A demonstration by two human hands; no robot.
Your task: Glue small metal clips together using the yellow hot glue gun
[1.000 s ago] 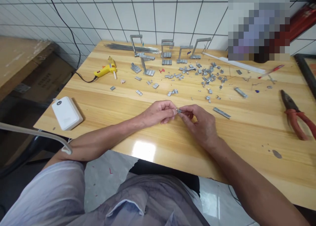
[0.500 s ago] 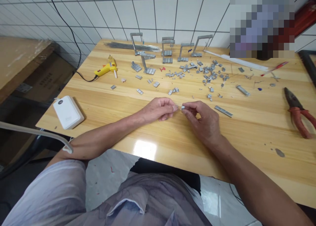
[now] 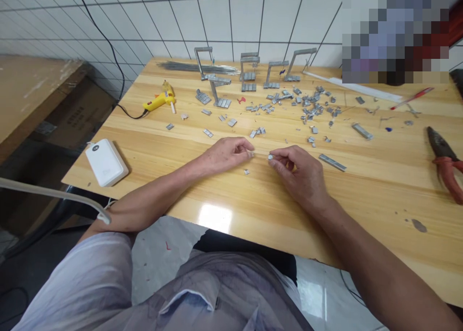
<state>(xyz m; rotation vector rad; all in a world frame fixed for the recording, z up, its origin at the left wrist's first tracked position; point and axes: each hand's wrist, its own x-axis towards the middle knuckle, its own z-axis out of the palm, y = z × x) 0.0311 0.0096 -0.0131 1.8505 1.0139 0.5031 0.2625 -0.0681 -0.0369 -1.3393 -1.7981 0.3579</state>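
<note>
My right hand (image 3: 302, 174) pinches a small silvery metal piece (image 3: 270, 157) between thumb and index finger, just above the wooden table. Across a short gap, my left hand (image 3: 231, 153) has its thumb and fingertips together. Whether anything tiny sits in that pinch is too small to make out. A little crumpled metal scrap (image 3: 246, 172) lies on the table just below my left fingers. To the right of my right hand rests a flat grey metal strip (image 3: 332, 162).
Several small metal stands (image 3: 221, 92) line the back, near a bundle of thin rods (image 3: 173, 66). Metal bits (image 3: 313, 110) are scattered in front of them. A yellow glue gun (image 3: 161, 101) and white power bank (image 3: 106, 162) lie left, red-handled pliers (image 3: 446, 164) right.
My left hand has drawn left, away from the piece in my right hand, and its fingers have shifted. The crumpled scrap now shows below it. The camera view has turned slightly left.
</note>
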